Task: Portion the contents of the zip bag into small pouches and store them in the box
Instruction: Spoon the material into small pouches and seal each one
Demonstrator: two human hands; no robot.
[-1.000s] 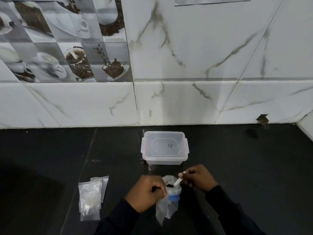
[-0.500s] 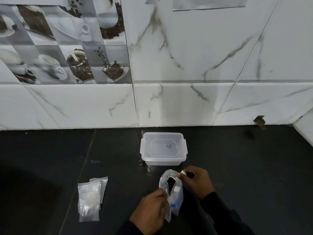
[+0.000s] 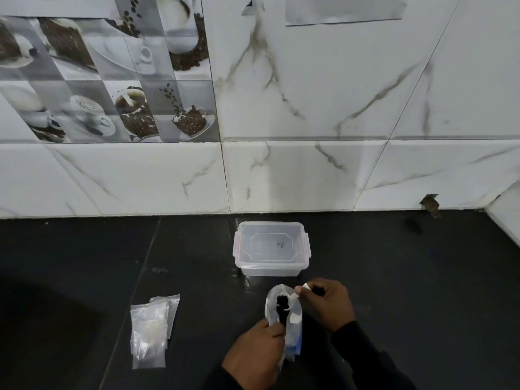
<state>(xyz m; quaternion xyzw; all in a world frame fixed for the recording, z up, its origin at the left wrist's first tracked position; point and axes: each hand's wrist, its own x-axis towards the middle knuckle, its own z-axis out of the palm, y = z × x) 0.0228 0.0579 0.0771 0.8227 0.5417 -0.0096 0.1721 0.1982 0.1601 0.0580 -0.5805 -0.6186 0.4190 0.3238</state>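
Your left hand (image 3: 254, 353) grips the zip bag (image 3: 294, 333) by its near side, fingers curled round the plastic, holding it upright with its mouth open, near the counter's (image 3: 394, 277) front edge; your right hand (image 3: 327, 305), just right of the bag, pinches the handle of a small white spoon (image 3: 295, 296), whose bowl sits at the bag's mouth, heaped with dark contents (image 3: 281, 302); the box (image 3: 271, 249), lid on, stands just behind the bag, towards the counter's back edge; the small pouches (image 3: 149, 333) lie flat, well to the left.
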